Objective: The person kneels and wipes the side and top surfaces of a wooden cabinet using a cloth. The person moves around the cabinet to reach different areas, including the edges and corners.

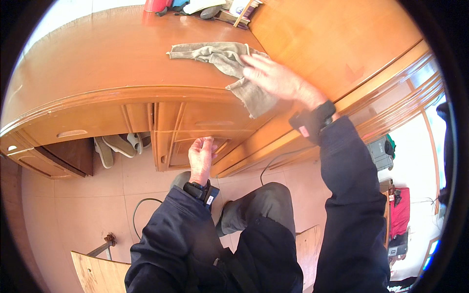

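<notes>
Seen from the head camera, looking down, a person in a dark jacket and grey trousers faces a large wooden desk with a curved front edge.

Their right hand lies flat and open, fingers spread, pressed on a grey-green cloth. The hand is slightly blurred. The cloth is crumpled and stretches along the desk top near the front edge, right of the middle; its near end hangs over that edge, down in front of a drawer. A dark band with a small block sits on the right wrist.

Their left hand is lower, below the front edge, raised in front of the drawers. Its fingers are curled loosely inward; whether they grip anything cannot be told. A similar dark band is on the left wrist.

At the far edge of the desk, near the back corner, lies a small heap of things: something red, papers and books.

Under the desk, in the open knee space left of the drawers, pale slippers rest on the pink tiled floor. A thin cable loops across the floor by the person's left leg. A wooden chair edge shows at the lower left. At the far right, beyond the desk's side, stand some red cloth and a dark box.
</notes>
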Available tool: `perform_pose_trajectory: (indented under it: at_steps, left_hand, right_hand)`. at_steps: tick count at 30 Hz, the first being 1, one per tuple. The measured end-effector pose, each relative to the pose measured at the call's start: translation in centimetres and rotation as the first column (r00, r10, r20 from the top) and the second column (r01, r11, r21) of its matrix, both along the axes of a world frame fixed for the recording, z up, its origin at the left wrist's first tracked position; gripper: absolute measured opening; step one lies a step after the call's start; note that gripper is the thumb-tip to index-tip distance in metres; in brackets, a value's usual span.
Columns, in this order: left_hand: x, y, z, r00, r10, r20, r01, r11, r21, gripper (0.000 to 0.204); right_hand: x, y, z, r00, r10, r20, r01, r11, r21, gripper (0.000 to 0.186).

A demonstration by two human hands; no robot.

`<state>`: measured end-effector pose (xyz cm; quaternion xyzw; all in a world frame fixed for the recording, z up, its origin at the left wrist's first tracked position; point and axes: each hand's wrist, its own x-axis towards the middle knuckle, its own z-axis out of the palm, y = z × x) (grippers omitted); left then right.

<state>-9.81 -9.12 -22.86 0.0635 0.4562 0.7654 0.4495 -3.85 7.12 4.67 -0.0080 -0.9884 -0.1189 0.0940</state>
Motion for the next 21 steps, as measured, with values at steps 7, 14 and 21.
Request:
perform_pose_trajectory:
  at_steps: [7,14,21]
  left_hand:
    - [-0.3,-0.2,0.2,0.999,-0.036,-0.013,0.036,0.999,-0.024,0.015]
    - [0.0,-0.1,0.4,0.999,-0.011,0.031,0.011,1.0,-0.002,0.013]
    - [0.6,0.0,0.2,0.999,0.035,0.001,-0.035,0.999,0.022,0.015]
  right_hand:
    - [1.5,1.2,-1.9,0.824,-0.565,-0.041,0.566,0.825,-0.005,0.041]
    - [2.1,-4.3,-1.4,0.83,-0.537,-0.15,0.539,0.842,-0.027,0.033]
    - [-2.0,-10.1,-3.9,0.914,-0.084,-0.397,0.109,0.993,0.041,0.027]
